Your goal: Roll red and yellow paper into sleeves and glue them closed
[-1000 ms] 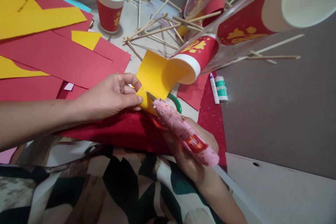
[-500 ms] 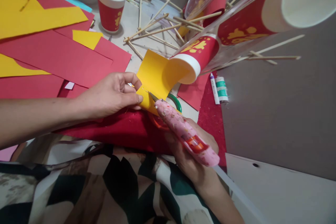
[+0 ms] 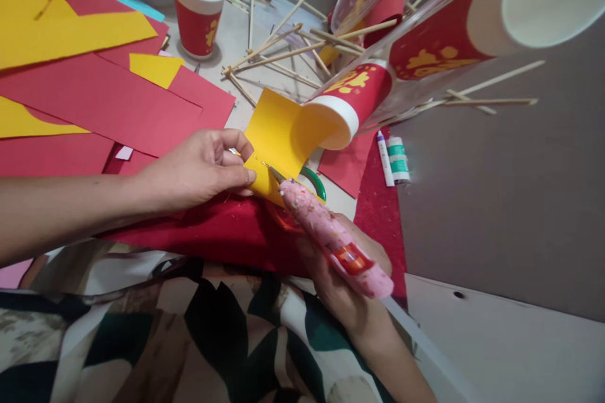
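Observation:
My left hand (image 3: 215,160) pinches the near left edge of a folded piece of yellow paper (image 3: 276,129) between thumb and fingers. Wrapped around a pink hot glue gun (image 3: 326,236), my right hand (image 3: 347,264) is partly hidden beneath it. The gun's metal nozzle points at the yellow paper's lower flap, where a thin line of glue shows near my left thumb. Beyond the fold, the paper meets the white rim of a red paper cup (image 3: 366,91) lying on its side. A green ring-shaped handle (image 3: 316,182) shows partly beneath the paper.
Red paper sheets (image 3: 104,97) and yellow pieces (image 3: 70,38) cover the left side. A red and white paper cup (image 3: 197,9) stands at the back. Wooden stick frames (image 3: 283,53) reach behind the lying cups. A white marker (image 3: 385,160) and a green-white roll (image 3: 398,160) lie right.
The glue line on the yellow paper has grown slightly longer as the nozzle shifts a little to the right along it. Both hands keep their holds; the whole view has drifted slightly.

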Demonstrator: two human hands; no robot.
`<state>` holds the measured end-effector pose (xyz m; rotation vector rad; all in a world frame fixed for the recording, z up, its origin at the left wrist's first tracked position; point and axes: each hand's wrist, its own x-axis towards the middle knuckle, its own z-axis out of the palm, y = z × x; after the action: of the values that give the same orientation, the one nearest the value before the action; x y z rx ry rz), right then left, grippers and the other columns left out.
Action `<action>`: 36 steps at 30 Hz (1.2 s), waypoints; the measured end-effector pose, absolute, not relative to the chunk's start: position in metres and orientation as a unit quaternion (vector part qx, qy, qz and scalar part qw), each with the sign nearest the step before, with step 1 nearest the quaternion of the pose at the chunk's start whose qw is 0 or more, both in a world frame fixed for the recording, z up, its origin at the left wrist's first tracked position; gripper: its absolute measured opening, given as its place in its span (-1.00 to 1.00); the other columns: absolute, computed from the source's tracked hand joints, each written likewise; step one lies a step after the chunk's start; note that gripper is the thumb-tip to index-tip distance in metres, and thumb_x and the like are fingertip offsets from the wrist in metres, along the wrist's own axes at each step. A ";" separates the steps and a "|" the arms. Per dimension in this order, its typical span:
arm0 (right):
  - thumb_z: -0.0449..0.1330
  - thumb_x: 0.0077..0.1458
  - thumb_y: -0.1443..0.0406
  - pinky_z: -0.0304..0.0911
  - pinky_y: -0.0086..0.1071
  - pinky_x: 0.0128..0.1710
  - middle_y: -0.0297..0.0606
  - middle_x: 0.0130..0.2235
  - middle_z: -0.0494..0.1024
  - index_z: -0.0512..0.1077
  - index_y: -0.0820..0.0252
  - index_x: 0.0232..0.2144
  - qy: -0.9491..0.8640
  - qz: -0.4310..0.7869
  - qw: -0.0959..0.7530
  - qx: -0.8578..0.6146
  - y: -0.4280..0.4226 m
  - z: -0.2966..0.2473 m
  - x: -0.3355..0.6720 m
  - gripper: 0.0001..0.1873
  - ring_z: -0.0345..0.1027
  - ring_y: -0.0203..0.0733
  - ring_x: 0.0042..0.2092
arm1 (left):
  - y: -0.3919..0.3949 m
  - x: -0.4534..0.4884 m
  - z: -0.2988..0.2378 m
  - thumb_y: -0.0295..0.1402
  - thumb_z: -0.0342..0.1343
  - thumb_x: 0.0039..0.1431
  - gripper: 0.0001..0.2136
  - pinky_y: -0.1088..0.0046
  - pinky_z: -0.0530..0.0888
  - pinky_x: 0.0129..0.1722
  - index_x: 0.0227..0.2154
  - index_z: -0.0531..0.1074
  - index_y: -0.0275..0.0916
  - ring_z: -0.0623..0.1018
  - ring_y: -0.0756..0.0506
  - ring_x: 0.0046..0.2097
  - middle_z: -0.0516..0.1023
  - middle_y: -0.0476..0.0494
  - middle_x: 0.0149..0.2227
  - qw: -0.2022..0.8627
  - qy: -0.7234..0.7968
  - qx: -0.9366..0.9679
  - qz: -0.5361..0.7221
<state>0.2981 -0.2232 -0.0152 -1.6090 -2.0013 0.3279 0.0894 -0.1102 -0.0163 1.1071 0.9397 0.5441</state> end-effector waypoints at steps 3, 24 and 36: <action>0.10 0.21 0.32 0.43 -0.29 -0.41 -0.32 -0.45 0.48 0.48 -0.01 -0.13 -0.744 0.126 0.264 -0.601 -0.225 -0.015 0.299 -0.77 0.48 -0.09 -0.39 | -0.110 0.090 -0.016 -0.52 0.18 0.03 -0.87 0.62 0.34 -0.54 -0.42 0.33 -0.21 0.57 0.00 -0.49 0.54 0.03 -0.57 0.713 0.429 0.495 0.249; 0.15 0.22 0.26 0.34 -0.32 -0.50 -0.32 -0.47 0.47 0.49 0.08 -0.24 -0.750 0.103 0.261 -0.599 -0.225 -0.013 0.300 -0.88 0.42 -0.15 -0.47 | -0.110 0.089 -0.018 -0.48 0.17 0.06 -0.89 0.62 0.39 -0.46 -0.42 0.33 -0.21 0.61 -0.01 -0.43 0.58 0.05 -0.55 0.710 0.421 0.504 0.253; 0.13 0.21 0.32 0.37 -0.25 -0.50 -0.27 -0.43 0.51 0.47 -0.01 -0.02 -0.753 0.111 0.247 -0.600 -0.228 -0.015 0.306 -0.70 0.49 -0.05 -0.40 | -0.110 0.091 -0.017 -0.52 0.15 0.08 -0.89 0.63 0.40 -0.47 -0.43 0.33 -0.22 0.60 0.00 -0.47 0.54 0.06 -0.60 0.707 0.434 0.498 0.253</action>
<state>0.3056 -0.2277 -0.0148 -1.6359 -2.0519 0.3015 0.0908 -0.1096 -0.0173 1.1058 0.9632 0.5615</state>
